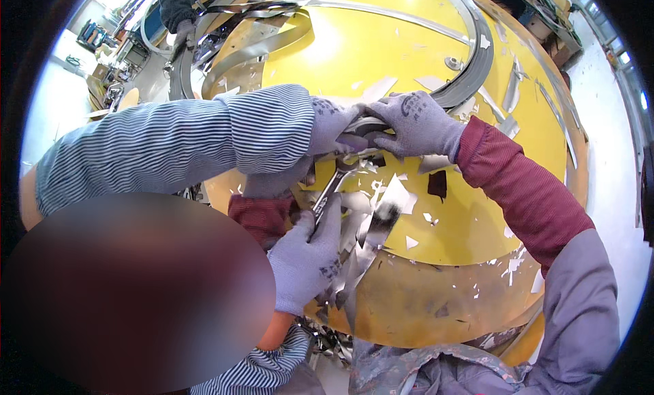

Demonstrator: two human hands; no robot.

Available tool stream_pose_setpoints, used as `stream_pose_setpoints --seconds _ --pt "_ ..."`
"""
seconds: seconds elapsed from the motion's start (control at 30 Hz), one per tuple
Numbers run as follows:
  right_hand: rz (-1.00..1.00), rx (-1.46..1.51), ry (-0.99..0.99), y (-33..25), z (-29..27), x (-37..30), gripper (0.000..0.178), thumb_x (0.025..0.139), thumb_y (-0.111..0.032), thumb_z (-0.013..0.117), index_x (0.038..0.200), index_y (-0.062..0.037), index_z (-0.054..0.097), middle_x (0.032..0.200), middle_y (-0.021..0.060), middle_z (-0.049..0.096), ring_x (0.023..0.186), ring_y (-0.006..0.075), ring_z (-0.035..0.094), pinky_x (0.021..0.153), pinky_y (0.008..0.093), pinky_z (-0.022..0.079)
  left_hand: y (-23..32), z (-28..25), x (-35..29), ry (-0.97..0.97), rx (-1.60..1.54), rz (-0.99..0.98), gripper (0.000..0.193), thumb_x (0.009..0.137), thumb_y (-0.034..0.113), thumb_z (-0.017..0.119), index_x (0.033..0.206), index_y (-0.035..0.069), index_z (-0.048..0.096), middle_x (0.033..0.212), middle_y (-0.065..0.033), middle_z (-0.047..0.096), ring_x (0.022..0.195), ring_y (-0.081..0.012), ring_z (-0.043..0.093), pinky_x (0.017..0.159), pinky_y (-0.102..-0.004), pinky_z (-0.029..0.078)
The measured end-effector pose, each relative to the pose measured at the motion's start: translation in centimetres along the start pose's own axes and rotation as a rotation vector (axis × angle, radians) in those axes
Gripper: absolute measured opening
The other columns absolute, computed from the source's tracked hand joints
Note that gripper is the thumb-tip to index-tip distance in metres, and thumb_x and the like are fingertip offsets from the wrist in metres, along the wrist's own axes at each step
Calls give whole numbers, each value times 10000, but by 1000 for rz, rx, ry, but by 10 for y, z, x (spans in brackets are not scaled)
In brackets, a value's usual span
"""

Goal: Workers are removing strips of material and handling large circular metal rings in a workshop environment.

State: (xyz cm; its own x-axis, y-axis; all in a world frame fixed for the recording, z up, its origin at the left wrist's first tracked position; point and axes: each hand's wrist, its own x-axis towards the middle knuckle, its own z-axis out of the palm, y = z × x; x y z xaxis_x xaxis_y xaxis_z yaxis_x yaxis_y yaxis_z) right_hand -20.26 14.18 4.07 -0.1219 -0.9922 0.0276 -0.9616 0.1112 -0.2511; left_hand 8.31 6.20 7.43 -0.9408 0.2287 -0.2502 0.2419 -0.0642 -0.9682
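My right hand (417, 124), in a grey glove with a maroon cuff, is closed around a curved metal band (368, 126). Beside it, a co-worker's gloved hand (332, 124) in a striped sleeve grips the same band. The co-worker's other hand (308, 262) holds a wrench (330, 190), its head just below the band. My left hand (276, 181), gloved, lies mostly under the striped sleeve, its maroon cuff showing below; its fingers are hidden. Torn shiny metal strips (371, 238) lie under the wrench.
A round yellow table (470, 211) carries scattered white and silver scraps. A large curved metal ring (477, 61) lies across its far side. At the far left, another person's gloved hand (182, 37) touches the ring's edge. The co-worker leans in at the lower left.
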Motion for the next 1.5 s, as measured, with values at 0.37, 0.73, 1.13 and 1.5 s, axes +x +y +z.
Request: stream_pose_setpoints --seconds 0.37,0.73,1.13,1.5 --pt "-179 -289 148 17 -3 -11 474 847 -478 674 1128 -102 604 1072 119 640 1034 301 621 933 428 445 19 16 -17 -16 185 51 484 988 111 541 1423 -65 422 1413 -177 510 1301 -228 483 1030 -249 397" --pt "-108 -167 87 21 4 -11 554 893 -584 568 1164 -101 601 939 134 653 875 314 663 764 433 521 6 18 -2 -13 -68 268 435 986 83 519 1390 -66 460 1244 -161 592 1111 -219 570 967 -263 448" --pt "-114 -189 119 22 7 -12 522 898 -570 570 1117 -97 609 905 135 659 829 314 672 735 422 530 2 7 9 -118 -352 123 428 964 56 522 1374 -59 479 1223 -150 597 1101 -206 573 952 -271 457" --pt "-118 -223 177 22 13 -12 566 895 -545 585 1232 -94 537 965 121 671 906 298 670 779 418 523 -12 -12 32 -315 -1543 -432 436 874 132 576 1251 -89 565 1252 -165 609 963 -197 648 761 -251 533"
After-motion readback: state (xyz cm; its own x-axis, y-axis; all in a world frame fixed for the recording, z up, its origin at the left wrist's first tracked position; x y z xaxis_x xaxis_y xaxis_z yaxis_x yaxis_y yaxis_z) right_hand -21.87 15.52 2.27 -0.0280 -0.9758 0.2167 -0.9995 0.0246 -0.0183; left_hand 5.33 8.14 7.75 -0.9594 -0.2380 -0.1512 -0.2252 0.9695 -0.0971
